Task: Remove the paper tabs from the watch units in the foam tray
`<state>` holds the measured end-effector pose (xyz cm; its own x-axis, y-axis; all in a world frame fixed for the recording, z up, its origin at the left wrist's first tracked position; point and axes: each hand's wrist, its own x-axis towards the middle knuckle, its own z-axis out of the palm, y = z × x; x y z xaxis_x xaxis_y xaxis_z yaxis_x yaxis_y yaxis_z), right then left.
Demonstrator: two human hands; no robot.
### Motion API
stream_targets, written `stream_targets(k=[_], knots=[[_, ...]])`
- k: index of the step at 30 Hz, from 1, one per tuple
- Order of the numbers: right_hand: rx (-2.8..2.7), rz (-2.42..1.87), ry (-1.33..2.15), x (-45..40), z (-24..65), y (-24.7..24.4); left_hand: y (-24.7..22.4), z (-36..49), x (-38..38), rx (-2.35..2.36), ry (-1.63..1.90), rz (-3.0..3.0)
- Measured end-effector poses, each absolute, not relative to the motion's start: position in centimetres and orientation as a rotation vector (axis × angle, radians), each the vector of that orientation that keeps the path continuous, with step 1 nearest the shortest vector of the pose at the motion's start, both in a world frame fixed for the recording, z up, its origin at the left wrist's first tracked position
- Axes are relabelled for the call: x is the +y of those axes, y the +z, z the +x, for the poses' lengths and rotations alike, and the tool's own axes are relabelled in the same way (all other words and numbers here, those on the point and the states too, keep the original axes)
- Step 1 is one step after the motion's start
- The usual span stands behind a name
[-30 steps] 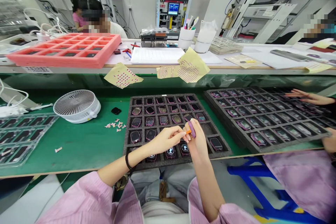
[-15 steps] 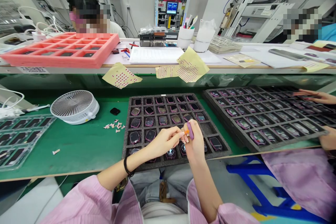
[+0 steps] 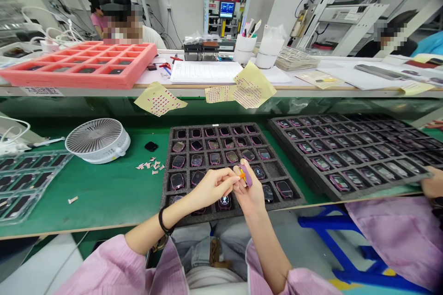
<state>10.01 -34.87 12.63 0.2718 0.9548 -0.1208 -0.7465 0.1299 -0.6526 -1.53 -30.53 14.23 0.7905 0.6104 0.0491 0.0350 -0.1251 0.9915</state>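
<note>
In my right hand [image 3: 252, 196] is a purple watch case [image 3: 248, 179], held by the fingers and thumb over the near part of a dark foam tray [image 3: 273, 170]. Its open side, with some yellow showing, faces left. My left hand [image 3: 216, 186] pinches a small orange strip [image 3: 242, 175] against that side; whether the strip is fixed to the case I cannot tell. Rows of purple-rimmed watches fill most of the tray's compartments, and a lit watch face [image 3: 224, 201] shows just below my left hand. My hands hide several compartments.
A second foam tray [image 3: 327, 189] of watches lies to the right, with a co-worker's hand [image 3: 432, 182] at its edge. On the left are a white fan [image 3: 98, 140], small pale scraps [image 3: 151, 165] and a clear plastic tray [image 3: 62, 161]. A shelf [image 3: 194, 92] runs across behind.
My right hand has moved slightly left and turned the case, so its yellow inner side shows more. The co-worker's farther hand has pulled back to the right.
</note>
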Motion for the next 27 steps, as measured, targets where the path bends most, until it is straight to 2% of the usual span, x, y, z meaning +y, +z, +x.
stream_targets(k=[16,21,27], knots=[[-0.343,-0.676,1.384,-34.1,9.0,12.2,14.1,-2.2,-30.8,0.580,0.559,1.449],[-0.290,-0.883,1.170,-34.2,7.8,11.8,13.0,-2.0,-30.3,0.679,0.683,1.542],[-0.585,-1.064,0.820,-34.7,8.5,11.5,13.9,-3.3,-30.8,0.849,0.734,1.872]])
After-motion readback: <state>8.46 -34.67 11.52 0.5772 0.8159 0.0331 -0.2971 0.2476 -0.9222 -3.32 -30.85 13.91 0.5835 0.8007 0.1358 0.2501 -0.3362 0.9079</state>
